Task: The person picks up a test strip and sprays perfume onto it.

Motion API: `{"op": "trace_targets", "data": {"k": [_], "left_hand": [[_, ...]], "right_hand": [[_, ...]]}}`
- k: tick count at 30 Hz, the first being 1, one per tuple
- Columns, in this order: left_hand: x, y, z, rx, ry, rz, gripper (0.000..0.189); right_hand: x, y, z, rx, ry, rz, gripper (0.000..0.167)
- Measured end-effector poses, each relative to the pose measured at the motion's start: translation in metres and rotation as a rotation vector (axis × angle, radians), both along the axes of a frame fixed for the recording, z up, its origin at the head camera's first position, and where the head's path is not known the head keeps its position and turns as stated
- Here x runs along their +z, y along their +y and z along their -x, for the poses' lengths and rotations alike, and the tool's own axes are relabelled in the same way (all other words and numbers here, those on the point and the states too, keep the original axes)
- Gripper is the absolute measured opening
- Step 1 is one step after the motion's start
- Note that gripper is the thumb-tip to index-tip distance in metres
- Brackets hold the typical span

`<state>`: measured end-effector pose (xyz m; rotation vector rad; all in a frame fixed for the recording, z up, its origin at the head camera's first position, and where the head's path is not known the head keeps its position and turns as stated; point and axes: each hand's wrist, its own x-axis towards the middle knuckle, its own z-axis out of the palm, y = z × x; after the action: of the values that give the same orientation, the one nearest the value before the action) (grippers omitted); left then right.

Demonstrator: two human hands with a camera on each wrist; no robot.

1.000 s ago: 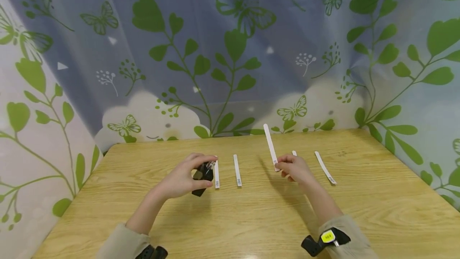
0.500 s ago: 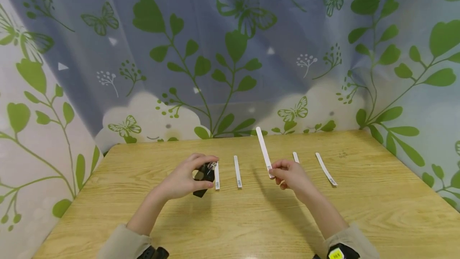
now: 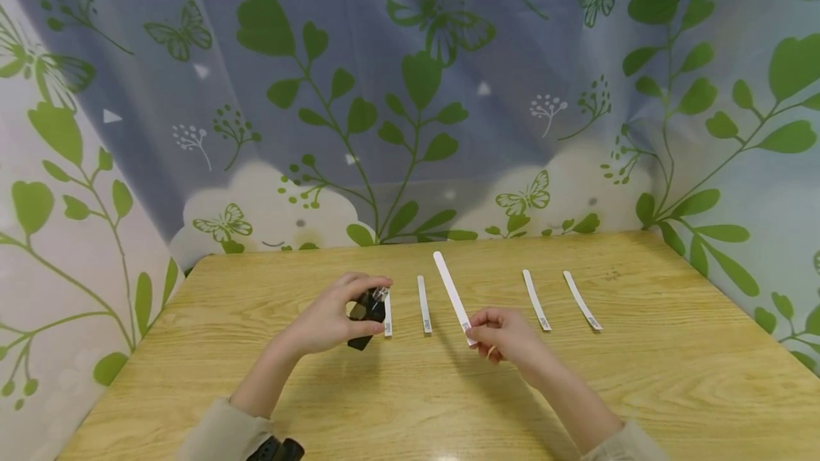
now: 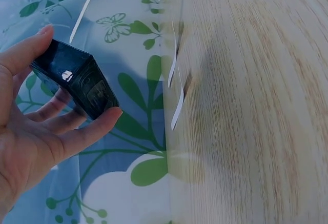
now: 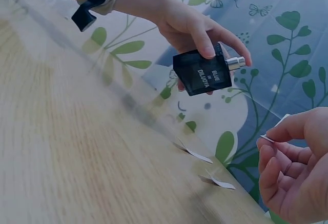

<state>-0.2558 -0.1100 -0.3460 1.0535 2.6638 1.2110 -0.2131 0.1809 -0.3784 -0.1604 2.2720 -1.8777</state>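
My left hand point(image 3: 327, 315) holds a dark, angular perfume bottle point(image 5: 202, 73) above the table, thumb and fingers round its sides. Its index fingertip is at the silver spray nozzle point(image 5: 234, 63); the cap is off. Lettering shows on the bottle's front in the right wrist view. My right hand point(image 3: 512, 343) pinches a white paper test strip point(image 3: 453, 297) by its printed lower end. The strip tilts up and leftward, its far tip toward the bottle side. Beneath the bottle's right side lies another strip point(image 3: 388, 319), partly hidden by the bottle and left hand.
More white test strips lie on the wooden table point(image 3: 640, 375): one strip point(image 3: 424, 304) left of the held one, and two on the right, a curved strip point(image 3: 537, 301) and an outer strip point(image 3: 581, 301). A leaf-patterned curtain point(image 3: 410, 126) stands behind the table.
My right hand has moved left and nearer to me with the test strip, uncovering a strip on the right. The left hand and perfume bottle have barely moved.
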Motion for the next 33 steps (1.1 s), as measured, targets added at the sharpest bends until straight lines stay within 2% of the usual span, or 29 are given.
{"op": "trace_targets", "data": {"k": [12,21,29,33], "left_hand": [[0.000,0.002,0.000,0.021,-0.016,-0.009,0.059],[-0.003,0.001,0.002,0.030,0.002,0.002,0.058],[-0.002,0.002,0.003,0.009,0.036,0.034,0.058],[-0.001,0.002,0.003,-0.005,0.014,0.043,0.058]], "right_hand": [[-0.004,-0.010,-0.010,0.063,-0.025,0.034,0.017],[-0.009,-0.015,-0.009,0.055,-0.037,0.016,0.017],[-0.008,-0.016,-0.008,0.043,-0.042,0.001,0.019],[-0.007,-0.016,-0.009,0.038,-0.038,-0.022,0.020]]}}
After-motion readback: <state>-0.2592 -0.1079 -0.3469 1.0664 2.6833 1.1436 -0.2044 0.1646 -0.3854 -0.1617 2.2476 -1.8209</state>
